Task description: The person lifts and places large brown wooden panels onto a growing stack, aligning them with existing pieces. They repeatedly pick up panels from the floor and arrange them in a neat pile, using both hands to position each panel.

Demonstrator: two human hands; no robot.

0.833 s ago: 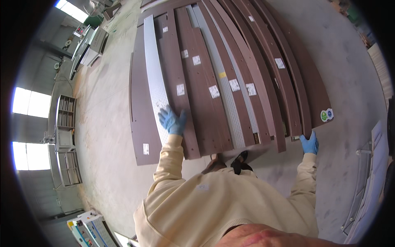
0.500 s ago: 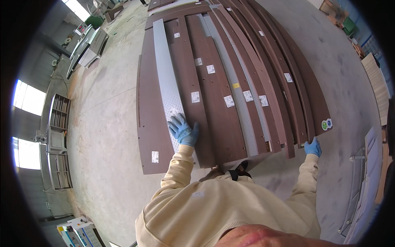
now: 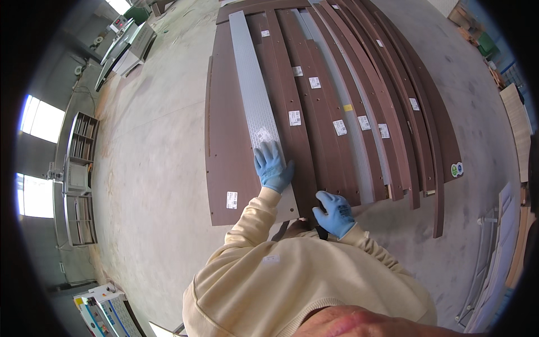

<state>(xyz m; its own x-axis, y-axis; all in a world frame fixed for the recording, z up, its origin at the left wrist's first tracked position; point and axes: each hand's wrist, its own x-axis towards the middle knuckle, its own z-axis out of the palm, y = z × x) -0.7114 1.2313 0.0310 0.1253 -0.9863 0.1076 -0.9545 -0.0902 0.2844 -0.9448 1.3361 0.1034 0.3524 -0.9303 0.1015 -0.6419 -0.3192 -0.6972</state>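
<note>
My left hand, in a blue glove, lies with fingers spread on a narrow board wrapped in silvery patterned film. A white label sits just beyond its fingertips. My right hand, gloved the same, hovers by the near edge of the brown panels. Its fingers are bent, the thumb stands apart, and nothing shows between them. At the right of the stack, a long narrow brown board juts toward me past the other ends.
Beneath the strips lies a wide brown panel. A machine stands far left, with a shelf rack along the left wall. On the right, pale panels lean by a metal frame. Concrete floor surrounds the stack.
My right hand has let go of a board end at the far right and come in toward the middle. That board now sticks out nearer to me. My left hand stays on the silvery board.
</note>
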